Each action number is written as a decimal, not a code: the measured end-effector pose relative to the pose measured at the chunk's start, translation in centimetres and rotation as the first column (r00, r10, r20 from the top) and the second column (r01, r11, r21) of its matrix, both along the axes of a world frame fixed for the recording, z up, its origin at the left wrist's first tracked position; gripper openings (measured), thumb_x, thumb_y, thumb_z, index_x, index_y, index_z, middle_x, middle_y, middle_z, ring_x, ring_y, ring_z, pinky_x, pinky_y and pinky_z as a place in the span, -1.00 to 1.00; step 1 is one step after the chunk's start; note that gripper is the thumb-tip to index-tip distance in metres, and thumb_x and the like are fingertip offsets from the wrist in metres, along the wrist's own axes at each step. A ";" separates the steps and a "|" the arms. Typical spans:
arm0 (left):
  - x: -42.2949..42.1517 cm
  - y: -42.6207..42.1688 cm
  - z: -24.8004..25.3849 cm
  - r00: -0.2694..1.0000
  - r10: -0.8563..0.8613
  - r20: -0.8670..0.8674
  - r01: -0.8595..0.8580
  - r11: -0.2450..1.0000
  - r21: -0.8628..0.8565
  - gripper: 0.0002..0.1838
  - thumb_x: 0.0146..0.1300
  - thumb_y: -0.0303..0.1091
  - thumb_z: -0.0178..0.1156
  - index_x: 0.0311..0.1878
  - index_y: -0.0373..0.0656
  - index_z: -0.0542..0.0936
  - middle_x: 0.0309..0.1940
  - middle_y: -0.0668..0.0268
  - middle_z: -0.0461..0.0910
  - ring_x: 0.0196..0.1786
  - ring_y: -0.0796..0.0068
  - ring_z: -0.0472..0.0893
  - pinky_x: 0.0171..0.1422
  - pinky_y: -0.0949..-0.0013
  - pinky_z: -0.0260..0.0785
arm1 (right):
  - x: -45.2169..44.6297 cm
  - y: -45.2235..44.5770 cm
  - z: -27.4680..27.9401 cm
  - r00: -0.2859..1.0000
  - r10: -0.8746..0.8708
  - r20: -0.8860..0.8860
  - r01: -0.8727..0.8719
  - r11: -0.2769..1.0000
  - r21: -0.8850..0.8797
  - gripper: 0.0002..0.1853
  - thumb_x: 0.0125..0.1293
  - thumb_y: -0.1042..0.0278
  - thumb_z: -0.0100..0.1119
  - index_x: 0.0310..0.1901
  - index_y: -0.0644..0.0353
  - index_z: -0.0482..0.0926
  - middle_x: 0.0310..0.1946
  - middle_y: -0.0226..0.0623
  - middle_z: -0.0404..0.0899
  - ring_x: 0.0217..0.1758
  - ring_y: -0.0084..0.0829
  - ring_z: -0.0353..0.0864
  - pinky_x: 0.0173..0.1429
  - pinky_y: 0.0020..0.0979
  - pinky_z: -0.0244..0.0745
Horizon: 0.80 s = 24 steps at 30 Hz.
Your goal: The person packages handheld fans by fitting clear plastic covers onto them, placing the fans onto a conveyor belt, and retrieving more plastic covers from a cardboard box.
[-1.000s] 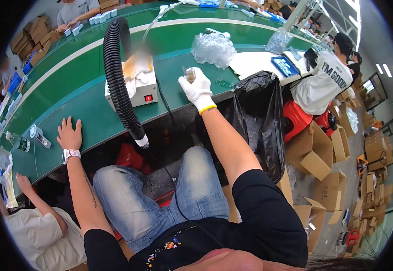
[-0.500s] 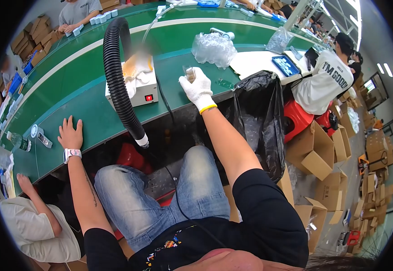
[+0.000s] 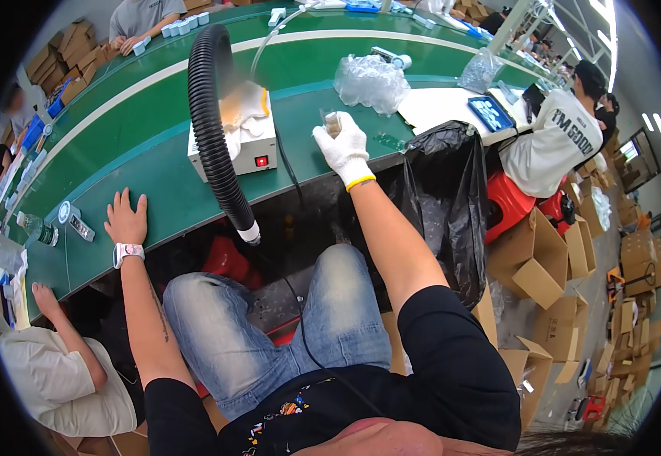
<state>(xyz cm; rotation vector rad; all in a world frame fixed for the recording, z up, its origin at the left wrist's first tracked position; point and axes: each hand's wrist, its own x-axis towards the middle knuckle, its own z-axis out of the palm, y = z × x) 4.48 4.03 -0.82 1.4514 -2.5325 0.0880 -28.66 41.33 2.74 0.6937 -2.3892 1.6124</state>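
My left hand point(image 3: 126, 218), bare and with a watch at the wrist, lies flat on the green table point(image 3: 164, 194) with its fingers spread. In a white knitted glove, my right hand point(image 3: 343, 146) is closed around a small clear object point(image 3: 332, 124) that pokes out above the fingers. Between my hands stands a white box point(image 3: 254, 144) with a lit red switch and a white glove point(image 3: 245, 114) draped on top. A black ribbed hose point(image 3: 212, 129) arches in front of it. Beyond my right hand lies a clear plastic bag point(image 3: 370, 82).
A black bin bag point(image 3: 448, 205) hangs off the table edge at the right. A bottle point(image 3: 38, 229) and a small device point(image 3: 77, 222) stand at the left. Co-workers sit on both sides and across. Cardboard boxes point(image 3: 528, 258) stand at the right, near a blue tray point(image 3: 491, 113).
The view has shifted slightly, so the table things appear a little farther right. Both my hands keep their poses. The co-worker across has moved an arm near the small light-blue pieces.
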 end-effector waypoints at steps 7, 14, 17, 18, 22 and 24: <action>-0.1 0.0 0.0 0.999 -0.020 -0.037 0.019 1.000 -0.018 -0.27 0.46 0.29 0.05 0.57 0.17 0.37 0.63 0.28 0.26 0.66 -0.06 0.18 0.61 -0.44 -0.04 | -0.4 0.0 -0.3 1.000 -0.007 -0.019 0.007 1.000 -0.002 -0.60 0.19 0.12 0.48 -0.06 0.19 0.62 -0.27 -0.27 0.75 -0.24 -0.37 0.75 -0.01 -0.31 0.65; -0.1 -0.1 -0.1 0.998 -0.022 -0.051 0.020 0.999 -0.046 -0.29 0.46 0.29 0.06 0.55 0.16 0.41 0.62 0.27 0.27 0.64 -0.04 0.21 0.58 -0.44 0.02 | -0.3 0.0 0.0 0.999 -0.008 -0.037 0.008 1.000 0.009 -0.58 0.18 0.09 0.45 -0.04 0.18 0.62 -0.27 -0.24 0.76 -0.24 -0.30 0.76 -0.01 -0.28 0.66; 0.0 0.0 -0.3 0.994 -0.087 -0.065 0.077 0.987 -0.145 -0.31 0.41 0.30 0.09 0.45 0.12 0.52 0.52 0.26 0.42 0.55 -0.01 0.36 0.46 -0.36 0.23 | -0.6 0.1 -0.7 0.987 -0.030 -0.156 0.033 0.999 0.014 -0.58 0.18 0.08 0.44 -0.02 0.16 0.65 -0.26 -0.23 0.76 -0.23 -0.26 0.76 0.00 -0.27 0.66; 0.2 0.6 0.4 0.992 -0.103 -0.079 0.091 0.985 -0.147 -0.33 0.39 0.29 0.12 0.42 0.10 0.55 0.49 0.21 0.46 0.50 -0.01 0.41 0.43 -0.30 0.30 | -0.4 0.1 -0.7 0.985 -0.039 -0.167 0.046 0.998 0.040 -0.56 0.19 0.07 0.45 0.00 0.18 0.66 -0.23 -0.20 0.76 -0.20 -0.29 0.76 0.02 -0.28 0.66; 0.1 2.4 2.5 0.990 -0.105 -0.090 0.092 0.987 -0.131 -0.35 0.36 0.27 0.13 0.34 0.05 0.62 0.41 0.17 0.54 0.41 -0.02 0.50 0.39 -0.24 0.35 | -0.4 -0.2 -0.6 0.989 -0.048 -0.137 0.064 0.991 0.117 -0.50 0.21 0.03 0.48 0.07 0.18 0.67 -0.15 -0.21 0.74 -0.09 -0.36 0.73 0.14 -0.30 0.61; 0.2 1.8 1.0 0.993 -0.069 -0.100 0.052 0.984 -0.169 -0.32 0.38 0.29 0.11 0.40 0.07 0.58 0.46 0.20 0.49 0.50 -0.01 0.41 0.47 -0.27 0.26 | -0.6 -0.4 -1.2 0.987 -0.036 -0.157 0.043 0.998 0.046 -0.56 0.23 0.09 0.50 0.03 0.17 0.65 -0.23 -0.29 0.74 -0.18 -0.42 0.73 0.06 -0.33 0.63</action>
